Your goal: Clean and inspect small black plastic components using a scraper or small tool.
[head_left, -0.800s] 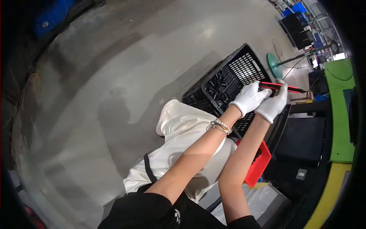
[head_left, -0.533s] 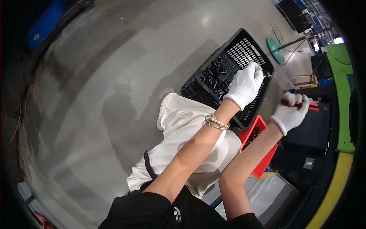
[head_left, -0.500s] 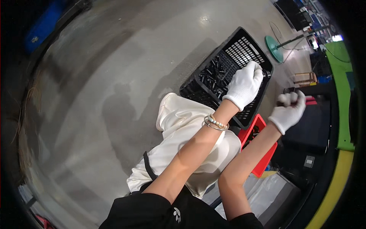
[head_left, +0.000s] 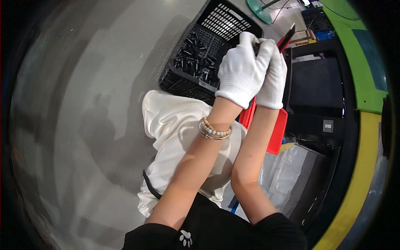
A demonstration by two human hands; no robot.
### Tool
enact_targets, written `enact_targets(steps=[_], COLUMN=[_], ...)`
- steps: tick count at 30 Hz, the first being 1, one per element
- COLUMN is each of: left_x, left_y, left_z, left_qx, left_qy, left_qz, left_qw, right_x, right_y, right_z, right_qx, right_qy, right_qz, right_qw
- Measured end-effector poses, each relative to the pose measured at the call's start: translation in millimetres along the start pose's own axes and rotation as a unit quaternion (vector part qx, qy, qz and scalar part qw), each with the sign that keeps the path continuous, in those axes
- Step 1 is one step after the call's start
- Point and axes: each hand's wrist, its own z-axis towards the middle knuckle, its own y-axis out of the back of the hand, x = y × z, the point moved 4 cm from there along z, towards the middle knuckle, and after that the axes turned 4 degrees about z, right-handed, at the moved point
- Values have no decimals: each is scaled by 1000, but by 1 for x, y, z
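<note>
Right hand nearer left, clasping red tool, axis slanting, tip upper right, left's hold unclear

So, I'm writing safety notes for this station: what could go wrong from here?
The red-and-black tool is in the right hand, close beside the left hand, so a slip could catch that glove. The small dark piece between the hands, if dropped, might get lost among the loose black parts in the crate.

The gloved hands, apart half a second ago, now meet.
</note>
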Motion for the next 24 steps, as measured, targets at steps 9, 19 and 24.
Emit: enact_targets(steps=[9, 19, 24], left_x=[20, 13, 10], left_y=[9, 2, 1], left_z=[6, 4, -4], left_qx=[-14, -10, 163], left_qy=[43, -85, 167], left_qz=[-137, -67, -355], left_qw=[990, 994, 905], right_x=[6, 12, 19], right_y=[-18, -6, 0], right_z=[-16, -14, -17], right_qx=[64, 31, 74], right_qy=[-40, 2, -78], right_qz=[0, -142, -84], right_qw=[997, 989, 991])
